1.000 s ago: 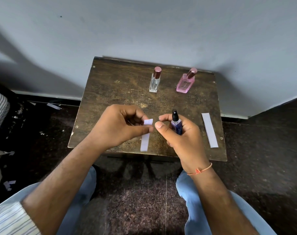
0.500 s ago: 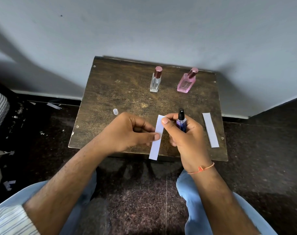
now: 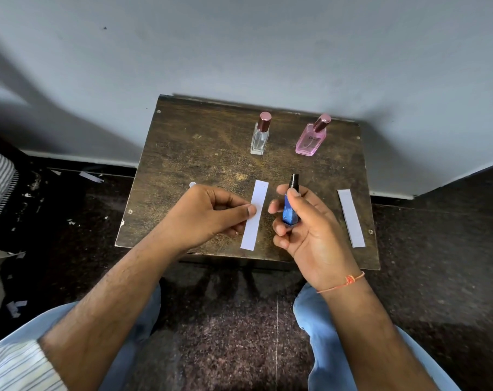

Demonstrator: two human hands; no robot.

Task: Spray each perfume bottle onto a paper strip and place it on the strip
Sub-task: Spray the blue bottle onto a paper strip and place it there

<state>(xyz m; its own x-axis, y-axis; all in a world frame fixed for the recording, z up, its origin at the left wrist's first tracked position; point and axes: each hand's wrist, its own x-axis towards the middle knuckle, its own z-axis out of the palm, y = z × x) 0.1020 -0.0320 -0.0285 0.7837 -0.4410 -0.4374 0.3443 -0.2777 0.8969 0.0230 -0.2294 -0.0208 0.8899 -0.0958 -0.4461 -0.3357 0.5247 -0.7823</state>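
My left hand (image 3: 211,215) pinches a white paper strip (image 3: 255,215) at its middle, holding it lengthwise over the small wooden table (image 3: 200,153). Just right of the strip, my right hand (image 3: 307,230) grips a slim blue perfume bottle (image 3: 290,207) upright, its black nozzle uncovered and my thumb against its side. A second paper strip (image 3: 351,218) lies flat near the table's right edge. At the back stand a clear bottle (image 3: 260,135) and a pink bottle (image 3: 311,138), both with rose caps on.
A small clear cap (image 3: 192,184) lies on the table behind my left hand. The table stands against a grey wall. Dark floor with paper scraps (image 3: 90,176) lies to the left. My knees in blue jeans are below the table's front edge.
The strip has gone from curled in my left fingers to straight and fully shown. My right hand has turned so that the blue bottle's body faces me, and both hands have drifted slightly right.
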